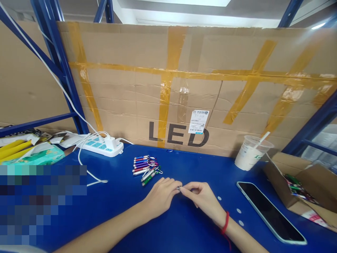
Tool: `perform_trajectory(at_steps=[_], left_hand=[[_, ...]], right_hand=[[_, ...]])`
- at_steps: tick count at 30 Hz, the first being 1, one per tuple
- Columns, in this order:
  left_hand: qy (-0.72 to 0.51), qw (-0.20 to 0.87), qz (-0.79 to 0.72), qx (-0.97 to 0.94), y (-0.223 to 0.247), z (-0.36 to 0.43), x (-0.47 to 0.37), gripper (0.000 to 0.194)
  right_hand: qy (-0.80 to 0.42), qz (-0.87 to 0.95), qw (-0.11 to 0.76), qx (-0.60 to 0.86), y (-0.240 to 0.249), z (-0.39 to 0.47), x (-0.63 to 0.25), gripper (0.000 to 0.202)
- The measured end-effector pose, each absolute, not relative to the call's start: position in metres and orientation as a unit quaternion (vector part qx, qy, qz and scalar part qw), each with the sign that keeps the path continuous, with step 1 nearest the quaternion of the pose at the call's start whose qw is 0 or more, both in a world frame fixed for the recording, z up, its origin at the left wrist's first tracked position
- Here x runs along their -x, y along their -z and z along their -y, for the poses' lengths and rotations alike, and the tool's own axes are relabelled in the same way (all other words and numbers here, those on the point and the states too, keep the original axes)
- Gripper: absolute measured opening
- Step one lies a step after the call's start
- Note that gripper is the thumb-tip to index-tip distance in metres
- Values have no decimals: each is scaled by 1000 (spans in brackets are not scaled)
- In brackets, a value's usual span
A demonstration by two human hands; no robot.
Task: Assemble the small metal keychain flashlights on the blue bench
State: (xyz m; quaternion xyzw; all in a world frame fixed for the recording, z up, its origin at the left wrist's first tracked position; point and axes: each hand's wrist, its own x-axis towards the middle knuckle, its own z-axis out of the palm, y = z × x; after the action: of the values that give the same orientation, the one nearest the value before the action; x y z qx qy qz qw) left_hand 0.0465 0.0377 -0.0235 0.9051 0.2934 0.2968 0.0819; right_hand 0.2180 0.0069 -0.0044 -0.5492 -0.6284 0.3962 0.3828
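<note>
My left hand (163, 196) is closed, with its fingers wrapped round a small silvery metal piece (178, 188), of which only the tip shows. Thumb and forefinger of my right hand (204, 197) pinch that same tip from the right; a red cord is round this wrist. Both hands meet just above the blue table. Beyond my left hand lies a row of slim keychain flashlights (143, 165) in blue, purple, red and silver, with small clips at their right ends. The nearest is a green flashlight (149, 179).
A white power strip (105, 149) with cables lies at the back left. On the right are a plastic cup (249, 156) with a straw, a phone (271, 211) and an open cardboard box (279, 179) holding more flashlights. Behind stands a cardboard panel (126, 95).
</note>
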Motion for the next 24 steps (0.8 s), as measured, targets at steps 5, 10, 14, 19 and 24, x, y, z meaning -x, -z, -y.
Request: perform_trajectory(at_steps=[5,10,14,19,24], left_hand=[[-280,113,-317,-899,21,-37,-46,21],[-264,117,-308,-906,19,-35,-45,19],[-257,116,-305,-910,19,-35,-46,19],[-233,142,-293,-916,15,-32,-45,18],[-232,168,-292,-912,12,-25,-42,16]], right_hand=[[-156,751,428,479,9,-8,-224,20],[-86,782,435,438,11,-7,-228,18],[-59,784,443,431,11,-7,-227,15],[-58,794,437,418,5,-3,-224,14],[-71,782,447,428,2,3,-221,14]])
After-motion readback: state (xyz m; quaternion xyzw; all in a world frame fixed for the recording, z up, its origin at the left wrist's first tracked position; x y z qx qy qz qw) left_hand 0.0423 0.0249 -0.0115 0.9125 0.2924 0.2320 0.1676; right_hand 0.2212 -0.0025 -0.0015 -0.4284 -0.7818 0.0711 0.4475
